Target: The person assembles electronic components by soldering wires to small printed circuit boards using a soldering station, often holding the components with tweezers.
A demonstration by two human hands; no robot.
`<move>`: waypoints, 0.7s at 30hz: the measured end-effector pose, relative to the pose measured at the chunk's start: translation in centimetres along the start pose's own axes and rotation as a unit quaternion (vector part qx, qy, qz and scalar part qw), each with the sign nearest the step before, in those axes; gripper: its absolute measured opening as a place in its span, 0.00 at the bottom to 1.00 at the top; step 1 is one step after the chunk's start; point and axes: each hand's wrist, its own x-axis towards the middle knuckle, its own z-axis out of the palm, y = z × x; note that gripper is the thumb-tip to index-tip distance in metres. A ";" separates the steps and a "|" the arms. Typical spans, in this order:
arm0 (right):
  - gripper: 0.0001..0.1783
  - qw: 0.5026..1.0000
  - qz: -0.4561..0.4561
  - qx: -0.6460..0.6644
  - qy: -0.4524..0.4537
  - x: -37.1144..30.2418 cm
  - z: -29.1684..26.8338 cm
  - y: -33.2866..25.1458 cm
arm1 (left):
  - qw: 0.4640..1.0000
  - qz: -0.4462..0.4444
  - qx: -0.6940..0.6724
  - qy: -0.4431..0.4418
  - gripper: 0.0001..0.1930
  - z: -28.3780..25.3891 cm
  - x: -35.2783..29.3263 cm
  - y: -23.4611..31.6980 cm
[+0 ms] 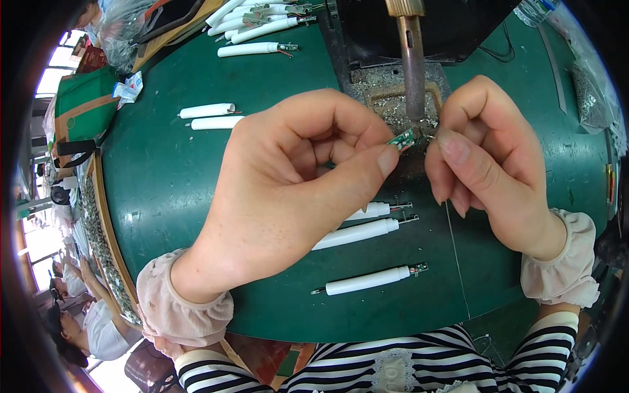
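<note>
My left hand [288, 177] pinches a small green circuit board [404, 139] between thumb and forefinger, with a red wire along its lower side. Whatever else of the piece lies within my palm is hidden. Just above the board's end is the tip of an upright soldering iron [412, 69], and I cannot tell whether they touch. To the right, my right hand [495, 164] grips a thin solder wire [455, 242] between thumb and fingers. One end points at the board; the rest trails down to the table's front edge.
Below my hands lie white tubes with circuit-board ends [367, 280]; two more white tubes [211, 122] lie left. Several similar pieces are piled at the back [262, 23]. A solder-spattered tray [393, 98] sits under the iron. People [108, 327] sit far left.
</note>
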 end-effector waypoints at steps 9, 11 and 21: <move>0.09 1.000 -0.001 0.012 0.007 0.0 0.2 0.0 | 1.000 0.001 -0.009 0.001 0.05 -0.1 0.1 0.1; 0.10 1.000 -0.002 0.009 0.008 0.0 0.1 0.0 | 1.000 0.002 -0.013 -0.002 0.05 -0.1 0.2 0.0; 0.11 1.000 -0.010 -0.001 0.011 0.0 -0.2 0.1 | 1.000 -0.017 0.006 -0.009 0.05 0.0 -0.1 0.3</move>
